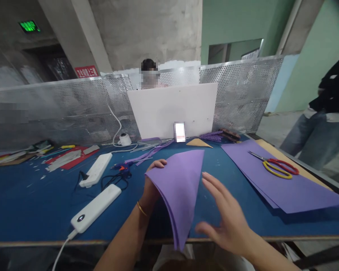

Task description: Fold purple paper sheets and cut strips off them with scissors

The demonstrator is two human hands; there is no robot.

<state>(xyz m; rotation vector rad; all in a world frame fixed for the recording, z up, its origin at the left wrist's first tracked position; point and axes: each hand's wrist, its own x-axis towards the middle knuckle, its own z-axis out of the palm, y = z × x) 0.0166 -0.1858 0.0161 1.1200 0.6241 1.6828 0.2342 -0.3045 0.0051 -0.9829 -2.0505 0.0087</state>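
Observation:
A folded sheet of purple paper (179,184) stands tilted over the front of the blue table, its layers parting at the lower point. My left hand (151,182) grips its left side, the fingertips curled over the top edge and the rest partly behind the paper. Just right of the sheet, my right hand (224,210) is open, thumb and fingers apart, holding nothing. Farther right, scissors (277,166) with one red and one yellow handle lie on flat purple sheets (288,188).
On the left lie a white power strip (97,169), a white power bank (96,209) with its cable, and a dark blue glue gun (122,169). At the back, a lit phone (180,132) leans against a white board (175,107). Two people are beyond the table.

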